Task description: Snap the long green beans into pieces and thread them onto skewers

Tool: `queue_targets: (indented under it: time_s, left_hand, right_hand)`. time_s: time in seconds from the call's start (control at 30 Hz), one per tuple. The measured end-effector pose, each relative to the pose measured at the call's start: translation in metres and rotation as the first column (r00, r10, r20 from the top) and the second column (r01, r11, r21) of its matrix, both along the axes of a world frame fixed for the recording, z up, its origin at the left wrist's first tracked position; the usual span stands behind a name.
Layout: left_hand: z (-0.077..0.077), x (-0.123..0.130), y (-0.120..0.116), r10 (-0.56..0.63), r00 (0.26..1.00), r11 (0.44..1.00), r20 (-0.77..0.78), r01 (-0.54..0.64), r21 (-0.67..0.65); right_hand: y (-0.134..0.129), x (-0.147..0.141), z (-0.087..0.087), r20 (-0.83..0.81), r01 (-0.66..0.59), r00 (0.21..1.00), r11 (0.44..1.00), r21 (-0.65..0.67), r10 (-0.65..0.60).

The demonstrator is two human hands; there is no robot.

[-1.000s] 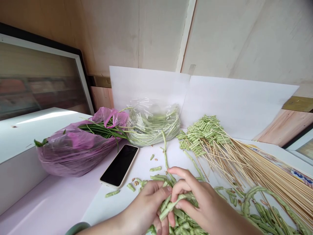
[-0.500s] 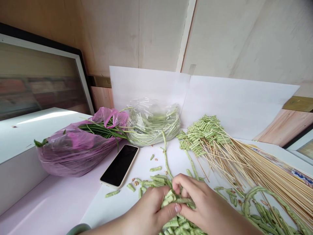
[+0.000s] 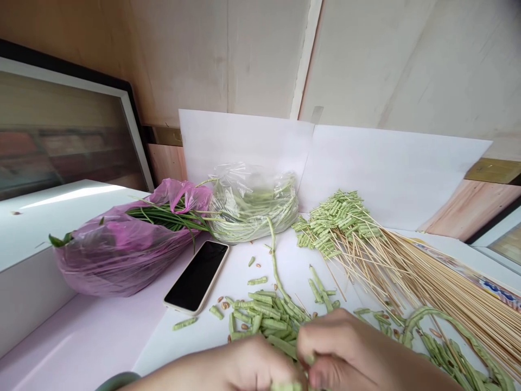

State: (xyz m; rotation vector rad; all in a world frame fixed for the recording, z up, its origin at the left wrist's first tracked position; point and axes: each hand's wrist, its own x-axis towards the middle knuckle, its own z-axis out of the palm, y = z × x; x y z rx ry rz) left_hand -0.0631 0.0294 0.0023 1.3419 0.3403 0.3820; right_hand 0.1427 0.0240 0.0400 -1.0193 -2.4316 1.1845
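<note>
Both hands are low in the middle, close together over the cut bean pieces. My left hand (image 3: 256,363) is closed on long bean pieces (image 3: 286,386), whose pale green ends show at the bottom edge. Touching it or nearly so, my right hand (image 3: 344,345) is curled shut, with a bit of green bean (image 3: 311,358) showing between thumb and finger; motion blurs the fingertips. Just beyond the hands lies a heap of short cut bean pieces (image 3: 268,310). One uncut long bean (image 3: 277,271) runs from that heap towards the clear bag.
A phone (image 3: 197,277) lies left of the heap. Behind it are a purple bag of greens (image 3: 134,260) and a clear bag of long beans (image 3: 254,212). At right, skewers (image 3: 427,266) fan out, threaded with bean pieces (image 3: 340,214). Bean scraps (image 3: 443,353) lie near my right arm.
Both hands have moved down towards the bottom edge, uncovering more of the cut heap. My right fingers have curled into a tighter grip. The view has shifted slightly.
</note>
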Motion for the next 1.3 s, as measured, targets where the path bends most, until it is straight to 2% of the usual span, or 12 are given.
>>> queue_targets:
  time_s: [0.07,0.17,0.27,0.33,0.47,0.57,0.67,0.73,0.83,0.97,1.13,1.3]
  left_hand:
    - [-0.001,0.007,-0.001,0.217,0.976,0.960,0.008,-0.212,-0.181]
    - [-0.005,0.017,0.002,0.452,0.891,0.777,-0.045,-0.418,-0.470]
    - [-0.009,0.022,0.009,0.594,0.795,0.628,-0.124,-0.554,-0.545]
    - [-0.011,0.023,0.012,0.631,0.762,0.601,-0.142,-0.596,-0.533]
    - [-0.013,0.023,0.013,0.651,0.749,0.624,-0.121,-0.619,-0.476]
    - [-0.015,0.023,0.012,0.634,0.750,0.615,-0.190,-0.638,-0.465]
    - [-0.016,0.022,0.012,0.597,0.757,0.629,-0.264,-0.647,-0.432]
    - [-0.017,0.022,0.011,0.557,0.791,0.682,-0.252,-0.609,-0.405]
    - [-0.018,0.021,0.009,0.423,0.882,0.805,-0.206,-0.470,-0.362]
    - [-0.023,0.022,0.004,0.322,0.919,0.895,-0.228,-0.374,-0.243]
    - [-0.021,0.019,0.003,0.302,0.910,0.916,-0.284,-0.359,-0.177]
    - [-0.011,0.013,0.007,0.308,0.919,0.914,-0.246,-0.358,-0.192]
  right_hand:
    - [0.005,0.002,-0.004,-0.017,0.093,0.996,0.996,-0.001,-0.093]
    - [0.010,0.004,-0.007,-0.006,0.231,0.973,0.966,0.112,-0.232]
    - [0.009,0.010,-0.010,0.144,0.255,0.950,0.953,0.165,-0.279]
    - [0.006,0.015,-0.012,0.253,0.183,0.940,0.963,0.195,-0.230]
    - [0.004,0.020,-0.015,0.341,0.067,0.931,0.980,0.185,-0.129]
    - [0.005,0.014,-0.012,0.307,0.193,0.923,0.969,0.154,-0.232]
    - [0.007,0.003,-0.006,0.217,0.324,0.921,0.946,0.031,-0.323]
    - [0.008,-0.004,-0.003,0.152,0.344,0.930,0.938,-0.047,-0.334]
    - [0.009,-0.009,-0.008,0.106,0.348,0.935,0.931,-0.108,-0.338]
    - [0.008,-0.011,-0.023,0.118,0.349,0.932,0.936,-0.040,-0.342]
    - [0.006,-0.013,-0.028,0.128,0.336,0.924,0.925,0.175,-0.360]
    - [0.009,-0.007,-0.026,0.078,0.198,0.974,0.969,0.149,-0.211]
